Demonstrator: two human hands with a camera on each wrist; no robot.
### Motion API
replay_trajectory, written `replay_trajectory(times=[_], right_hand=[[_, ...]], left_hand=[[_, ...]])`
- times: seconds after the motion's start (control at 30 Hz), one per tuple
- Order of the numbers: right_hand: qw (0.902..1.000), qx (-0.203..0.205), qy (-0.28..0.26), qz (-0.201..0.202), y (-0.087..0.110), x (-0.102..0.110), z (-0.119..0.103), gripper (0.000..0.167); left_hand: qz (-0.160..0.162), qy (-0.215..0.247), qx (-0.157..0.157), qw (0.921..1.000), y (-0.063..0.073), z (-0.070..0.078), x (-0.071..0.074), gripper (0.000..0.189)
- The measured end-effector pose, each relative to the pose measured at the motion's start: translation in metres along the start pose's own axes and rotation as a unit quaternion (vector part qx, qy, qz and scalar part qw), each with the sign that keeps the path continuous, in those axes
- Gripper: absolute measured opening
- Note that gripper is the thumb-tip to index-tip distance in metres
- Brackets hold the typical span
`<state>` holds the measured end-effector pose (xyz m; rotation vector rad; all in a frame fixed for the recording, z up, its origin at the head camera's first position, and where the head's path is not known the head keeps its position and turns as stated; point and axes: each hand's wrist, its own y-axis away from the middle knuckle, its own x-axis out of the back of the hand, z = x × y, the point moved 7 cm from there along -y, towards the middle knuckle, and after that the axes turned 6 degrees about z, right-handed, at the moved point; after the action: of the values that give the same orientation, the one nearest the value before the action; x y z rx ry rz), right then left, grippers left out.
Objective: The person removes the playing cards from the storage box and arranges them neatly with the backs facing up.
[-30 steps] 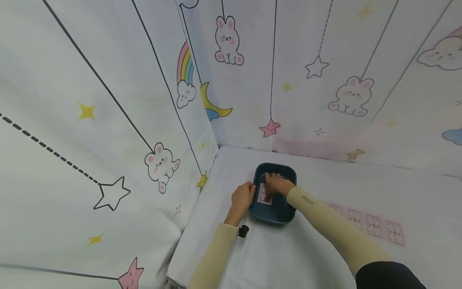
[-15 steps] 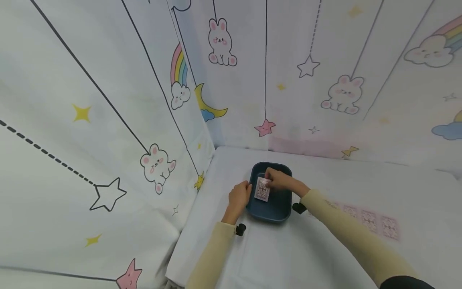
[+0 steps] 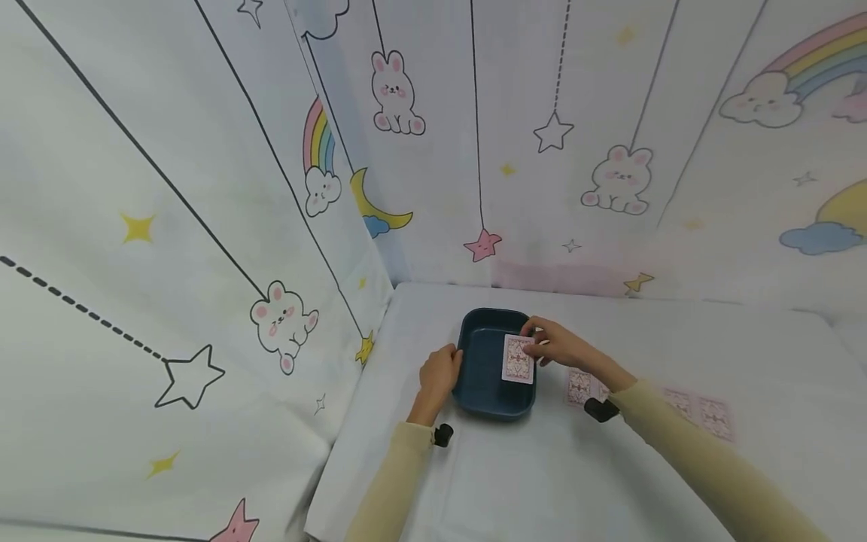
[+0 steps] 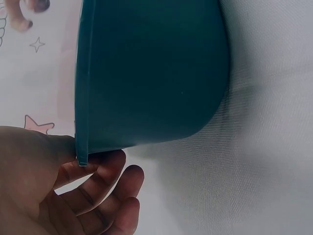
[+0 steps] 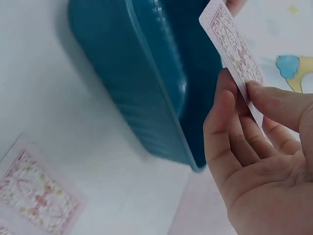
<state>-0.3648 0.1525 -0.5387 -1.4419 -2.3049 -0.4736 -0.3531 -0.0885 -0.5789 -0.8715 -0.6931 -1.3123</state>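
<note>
My right hand (image 3: 558, 345) pinches a playing card (image 3: 517, 361) between thumb and fingers, its red-and-white patterned back showing. The card overlaps the right side of a dark blue plastic bin (image 3: 479, 376) in the head view. Seen from the right wrist, the thumb presses one face of the card (image 5: 234, 56) with fingers behind it, just over the rim. At the bin's left side, my left hand (image 3: 439, 370) holds the rim. The left wrist view has that hand (image 4: 63, 191) with its thumb at the rim and its fingers curled under it against the outer wall.
Several patterned cards lie in a row to the right of the bin, one (image 3: 579, 388) near it and another (image 3: 714, 418) farther out; my right forearm covers part of the row. White cloth (image 3: 528, 482) covers the table. Printed curtains (image 3: 433, 181) stand behind and left.
My right hand has lifted the card from inside the bin and moved right with it to the bin's right rim. My left hand stays on the left rim.
</note>
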Motion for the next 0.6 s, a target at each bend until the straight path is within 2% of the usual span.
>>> replay_trajectory(times=[0.2,0.3,0.6], right_hand=[[0.9997,0.001,-0.019,0.017,0.025,0.013,0.006,0.034],[0.9992,0.008,-0.020,0.033,0.034,0.019,0.010,0.034],[0.9942,0.009,-0.014,0.106,0.064,0.048,0.023,0.039]], left_hand=[[-0.016,0.001,0.004,0.9999,0.004,-0.001,-0.001,0.036],[-0.009,0.003,0.002,1.0000,0.006,-0.001,0.000,0.035],[-0.004,0.009,-0.004,0.9999,0.002,0.000,0.005,0.033]])
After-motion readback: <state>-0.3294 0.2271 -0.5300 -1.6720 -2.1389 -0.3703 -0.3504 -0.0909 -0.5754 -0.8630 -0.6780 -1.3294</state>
